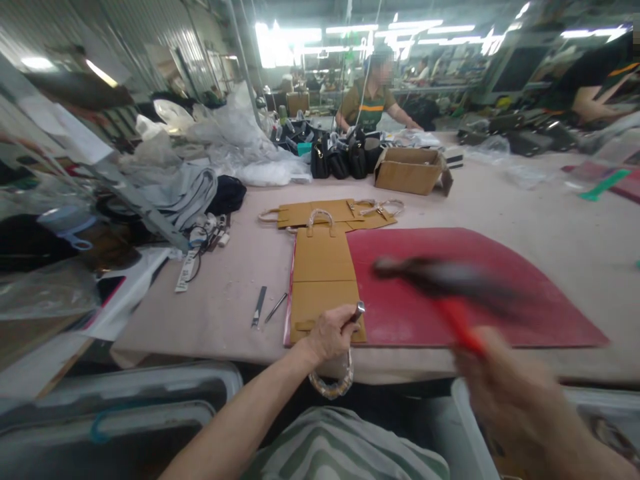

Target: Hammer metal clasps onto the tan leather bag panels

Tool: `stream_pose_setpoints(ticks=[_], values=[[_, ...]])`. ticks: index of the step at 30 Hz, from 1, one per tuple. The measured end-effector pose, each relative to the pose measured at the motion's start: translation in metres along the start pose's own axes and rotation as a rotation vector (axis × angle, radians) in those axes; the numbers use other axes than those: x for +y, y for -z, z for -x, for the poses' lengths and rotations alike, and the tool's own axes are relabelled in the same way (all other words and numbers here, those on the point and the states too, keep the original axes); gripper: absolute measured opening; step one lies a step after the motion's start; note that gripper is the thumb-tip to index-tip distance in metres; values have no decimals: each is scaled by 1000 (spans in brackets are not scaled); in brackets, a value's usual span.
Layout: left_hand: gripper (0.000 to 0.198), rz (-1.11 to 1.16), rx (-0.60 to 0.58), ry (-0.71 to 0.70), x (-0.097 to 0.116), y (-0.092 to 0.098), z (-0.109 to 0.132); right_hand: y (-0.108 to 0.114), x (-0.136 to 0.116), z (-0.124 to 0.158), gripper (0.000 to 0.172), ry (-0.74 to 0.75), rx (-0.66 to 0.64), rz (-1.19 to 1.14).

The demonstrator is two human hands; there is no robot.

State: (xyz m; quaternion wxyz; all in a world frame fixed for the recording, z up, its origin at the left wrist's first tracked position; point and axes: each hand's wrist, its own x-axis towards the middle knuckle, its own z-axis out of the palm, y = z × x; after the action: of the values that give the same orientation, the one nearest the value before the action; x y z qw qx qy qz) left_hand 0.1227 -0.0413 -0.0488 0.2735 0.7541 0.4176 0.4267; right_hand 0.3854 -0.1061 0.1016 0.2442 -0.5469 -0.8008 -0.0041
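My left hand (333, 332) is closed around a short metal punch (359, 311), whose shiny top shows above the fingers. It rests on the near end of a tan bag panel (323, 260). A wrapped handle (331, 389) loops from that end over the table edge. My right hand (500, 373), smeared by motion, grips the red handle of a hammer (440, 277). The blurred hammer head is raised to the right of the punch, apart from it. Where the punch's lower tip meets the panel is hidden by my fingers.
Under the panel lies a red board (480, 287). Left of it are a flat metal tool (259, 307) and a thin rod (275, 308). More tan panels (315, 213) lie behind. Farther back stand a cardboard box (410, 171) and black bags (337, 160). A co-worker (370, 100) is across the table.
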Motion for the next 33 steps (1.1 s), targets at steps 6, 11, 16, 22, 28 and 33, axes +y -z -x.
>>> stream_pose_setpoints(ticks=[6,11,16,22,28,33], values=[[9,-12,-23,41,0,0,1,-20,20,-2,49,-244,-247,-236],[11,-8,-31,44,2,2,0,-68,62,-20,36,-381,-435,-63],[7,-25,-39,50,9,6,-2,-111,70,-33,24,-322,-328,148],[8,19,-54,80,9,2,2,-153,15,-22,30,77,-122,-108],[27,469,347,448,3,14,-15,-177,-19,-8,33,99,-146,-167],[40,366,549,633,-26,98,-17,-171,-14,-15,27,100,-189,-189]])
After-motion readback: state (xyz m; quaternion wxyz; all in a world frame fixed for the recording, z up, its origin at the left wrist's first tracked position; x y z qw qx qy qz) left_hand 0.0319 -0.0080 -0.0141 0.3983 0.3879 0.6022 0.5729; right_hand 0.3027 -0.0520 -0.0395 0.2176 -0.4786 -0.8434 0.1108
